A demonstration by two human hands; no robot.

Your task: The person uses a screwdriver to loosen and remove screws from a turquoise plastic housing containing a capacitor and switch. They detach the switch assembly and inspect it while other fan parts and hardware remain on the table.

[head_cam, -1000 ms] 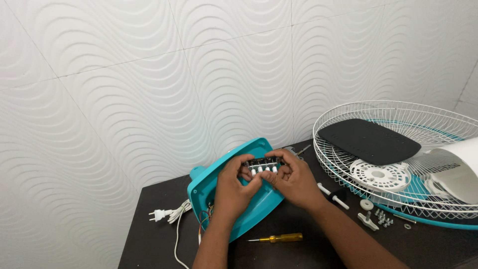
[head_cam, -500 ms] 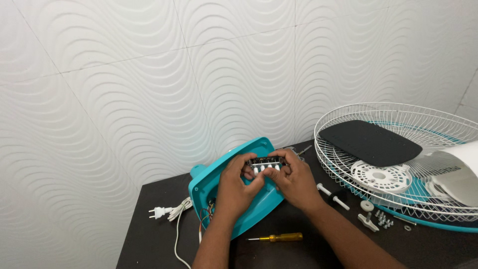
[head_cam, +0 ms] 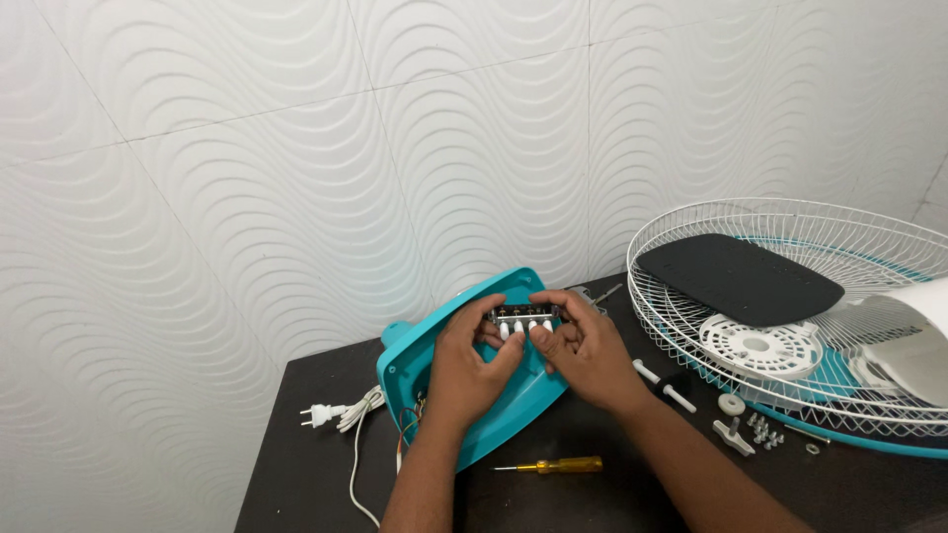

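Teal fan base [head_cam: 446, 347] tilted near the table's [head_cam: 296, 474] back-left edge, close to the wavy white wall [head_cam: 247, 178]; open tabletop in front; left hand [head_cam: 472, 373] and right hand [head_cam: 583, 347] both pinching the black switch block [head_cam: 521, 318] with white keys, held over the base; yellow screwdriver [head_cam: 553, 465] just in front; wire fan guard [head_cam: 790, 296] right; plug and cord [head_cam: 341, 415] left.

White plastic fan housing [head_cam: 913, 345] — cut by right edge. Dark table [head_cam: 296, 474] runs off the bottom. Small screws [head_cam: 762, 428] too tiny to count. Left hand [head_cam: 464, 370] and right hand [head_cam: 583, 345] hide part of the switch block [head_cam: 521, 319] — wiring unclear.
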